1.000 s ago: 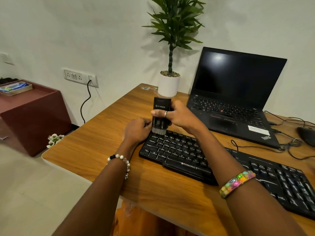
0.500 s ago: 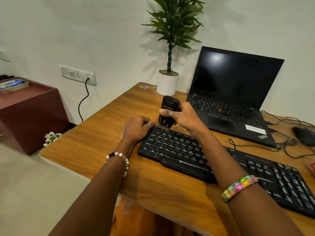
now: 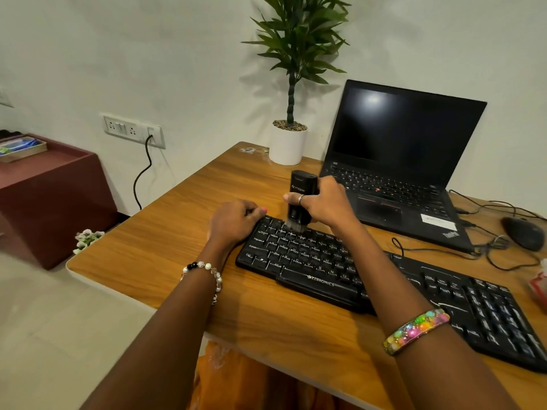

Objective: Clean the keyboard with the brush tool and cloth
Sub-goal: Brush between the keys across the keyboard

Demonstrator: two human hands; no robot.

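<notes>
The black keyboard [image 3: 370, 279] lies diagonally along the wooden desk's [image 3: 165, 247] near edge, while the black brush tool [image 3: 300, 199] stands almost upright, its grey bristles touching the top key rows near the keyboard's left end.

Place: a home-office desk corner is showing.
Evidence: an open laptop [image 3: 396, 161] is sitting beyond the right hand [image 3: 325, 204], a wall socket [image 3: 133, 131] left of it.

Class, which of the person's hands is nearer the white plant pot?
Right. The right hand grips the brush tool just in front of the white plant pot; the left hand rests farther away.
</notes>
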